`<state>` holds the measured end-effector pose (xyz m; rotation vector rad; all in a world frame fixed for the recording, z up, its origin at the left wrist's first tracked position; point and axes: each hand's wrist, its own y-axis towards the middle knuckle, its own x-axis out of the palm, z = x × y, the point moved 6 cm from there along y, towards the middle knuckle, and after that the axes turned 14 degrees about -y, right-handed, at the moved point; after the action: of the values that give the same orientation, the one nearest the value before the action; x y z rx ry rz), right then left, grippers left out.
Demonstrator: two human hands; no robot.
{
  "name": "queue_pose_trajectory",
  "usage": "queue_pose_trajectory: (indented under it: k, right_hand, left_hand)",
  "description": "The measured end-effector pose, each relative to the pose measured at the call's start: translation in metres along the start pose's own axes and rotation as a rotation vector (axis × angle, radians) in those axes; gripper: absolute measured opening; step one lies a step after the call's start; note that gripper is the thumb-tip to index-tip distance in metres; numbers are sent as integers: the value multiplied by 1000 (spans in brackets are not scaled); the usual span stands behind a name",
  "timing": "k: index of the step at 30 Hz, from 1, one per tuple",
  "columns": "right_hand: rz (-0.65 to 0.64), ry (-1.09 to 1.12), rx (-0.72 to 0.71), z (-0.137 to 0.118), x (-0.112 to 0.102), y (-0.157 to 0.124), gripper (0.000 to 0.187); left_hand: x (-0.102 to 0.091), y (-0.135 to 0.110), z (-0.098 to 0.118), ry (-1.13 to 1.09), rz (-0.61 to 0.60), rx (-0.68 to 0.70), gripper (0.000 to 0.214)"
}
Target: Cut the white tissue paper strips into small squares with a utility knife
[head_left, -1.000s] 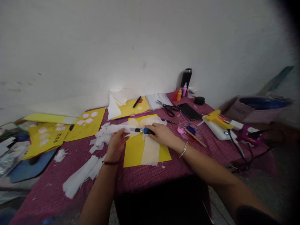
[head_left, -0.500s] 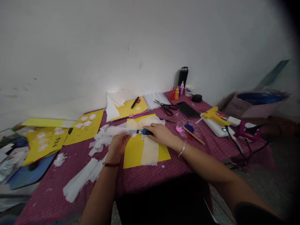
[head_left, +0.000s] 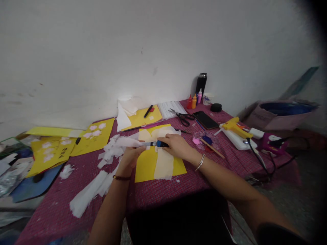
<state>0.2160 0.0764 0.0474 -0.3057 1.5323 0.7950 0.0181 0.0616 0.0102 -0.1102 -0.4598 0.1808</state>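
Observation:
My right hand [head_left: 176,144] is closed around the blue handle of a utility knife [head_left: 161,144], its blade pointing left. At the blade's tip, my left hand [head_left: 132,157] pinches a strip of white tissue paper [head_left: 129,141], thumb and fingers together. Beneath both hands lies a yellow sheet [head_left: 145,168] with torn cream-coloured paper [head_left: 164,165] across it. Crumpled white tissue scraps [head_left: 109,154] are heaped beside my left hand, and a longer white tissue strip [head_left: 88,194] lies nearer me.
Behind the sheet are black-handled scissors [head_left: 182,117] and a phone [head_left: 205,120]. To the right are blobs of paint on plastic [head_left: 206,139], a wooden stick [head_left: 213,148] and a yellow glue gun [head_left: 236,127]. Yellow cards with pink flowers [head_left: 95,132] lie left. Paint bottles [head_left: 194,101] stand by the wall.
My left thumb and fingers have shifted slightly along the tissue strip by the blade. The right hand keeps its hold on the knife. The view has tilted a little.

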Motion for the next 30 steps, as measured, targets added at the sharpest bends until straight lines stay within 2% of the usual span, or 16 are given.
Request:
queue_pose_trajectory:
  k: [6,11,17,25,30]
  right_hand:
    - [29,-1,4,4,-2,-1,43]
    - [35,15,1,2,-1,-1,43]
    - [24,25,5,1,0,-1,43]
    - [-3,52,42,1,0,-2,44]
    - [-2,73,25,0,0,-2,47]
  left_hand:
    - [-9,4,13,46,-37,35,22]
    - [-4,0,14,50,-48,47,21]
    - [0,-1,10,3,-24,60,28]
    - [-10,7,10,-12,22,126,39]
    - [-13,8,11,37,12,163,45]
